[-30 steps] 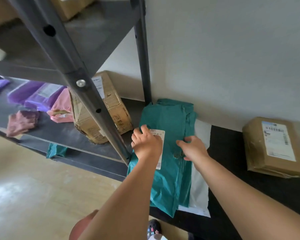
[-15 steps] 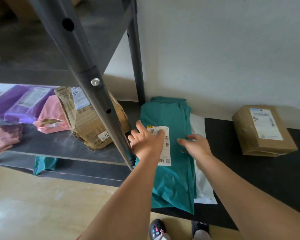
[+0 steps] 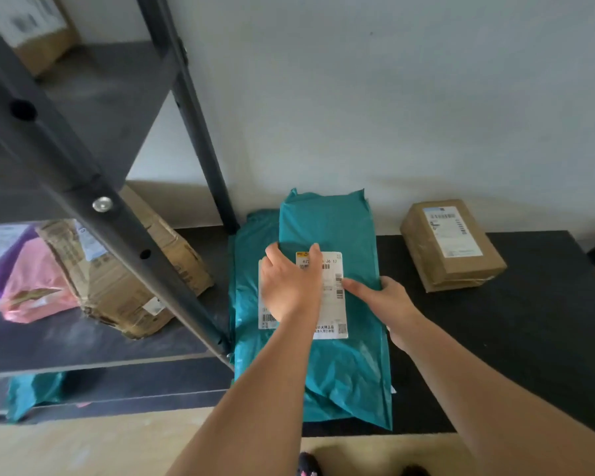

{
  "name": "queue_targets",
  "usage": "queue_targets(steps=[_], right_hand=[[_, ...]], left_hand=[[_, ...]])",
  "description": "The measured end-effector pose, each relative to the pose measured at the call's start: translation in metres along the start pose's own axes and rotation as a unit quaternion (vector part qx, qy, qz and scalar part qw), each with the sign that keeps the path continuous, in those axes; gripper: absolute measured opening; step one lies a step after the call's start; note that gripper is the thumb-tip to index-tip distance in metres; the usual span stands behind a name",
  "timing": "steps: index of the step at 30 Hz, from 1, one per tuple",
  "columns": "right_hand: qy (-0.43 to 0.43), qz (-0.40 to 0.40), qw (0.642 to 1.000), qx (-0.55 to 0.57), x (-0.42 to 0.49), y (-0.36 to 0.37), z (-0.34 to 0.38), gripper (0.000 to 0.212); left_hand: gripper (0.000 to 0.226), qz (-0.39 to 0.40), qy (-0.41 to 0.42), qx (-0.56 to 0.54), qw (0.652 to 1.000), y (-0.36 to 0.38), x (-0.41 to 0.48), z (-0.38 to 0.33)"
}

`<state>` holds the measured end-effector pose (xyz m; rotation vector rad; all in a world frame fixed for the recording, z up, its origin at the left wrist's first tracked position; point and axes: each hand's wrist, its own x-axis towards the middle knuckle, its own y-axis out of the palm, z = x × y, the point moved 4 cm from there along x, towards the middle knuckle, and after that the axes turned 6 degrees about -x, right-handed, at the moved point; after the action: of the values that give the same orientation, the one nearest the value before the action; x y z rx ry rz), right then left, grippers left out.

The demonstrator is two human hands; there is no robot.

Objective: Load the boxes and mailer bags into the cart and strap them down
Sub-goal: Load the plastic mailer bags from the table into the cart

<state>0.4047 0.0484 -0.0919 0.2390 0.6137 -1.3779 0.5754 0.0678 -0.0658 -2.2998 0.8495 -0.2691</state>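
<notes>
Left hand (image 3: 291, 286) pressed flat, fingers spread, on the white label of the top teal mailer bag (image 3: 330, 304); right hand (image 3: 385, 297) gripping that bag's right edge. Stacked on another teal bag (image 3: 246, 269) upon the black bench (image 3: 529, 321), beside the shelf post. Cardboard box (image 3: 450, 245) well apart at right.

You're standing in a parcel storeroom or mail-sorting room. A dark metal shelving rack (image 3: 124, 214) holds a labelled cardboard box (image 3: 131, 280) and pink and purple mailer bags (image 3: 31, 286). Beside it, a black worktop (image 3: 547, 321) against a bare white wall (image 3: 392, 97) carries teal mailer bags (image 3: 340, 372) and another barcoded box (image 3: 450, 245).
</notes>
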Motion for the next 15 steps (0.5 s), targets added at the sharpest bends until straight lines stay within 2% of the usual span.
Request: queue_targets(steps=[8, 15], right_hand=[[-0.003, -0.08, 0.994, 0.076, -0.016, -0.096, -0.02, 0.048], [0.028, -0.146, 0.984, 0.097, -0.043, -0.22, -0.065, 0.052]], left_hand=[[0.056, 0.046, 0.069, -0.04, 0.996, 0.056, -0.064, -0.051], [0.055, 0.133, 0.137, -0.064, 0.98, 0.12, -0.161, -0.104]])
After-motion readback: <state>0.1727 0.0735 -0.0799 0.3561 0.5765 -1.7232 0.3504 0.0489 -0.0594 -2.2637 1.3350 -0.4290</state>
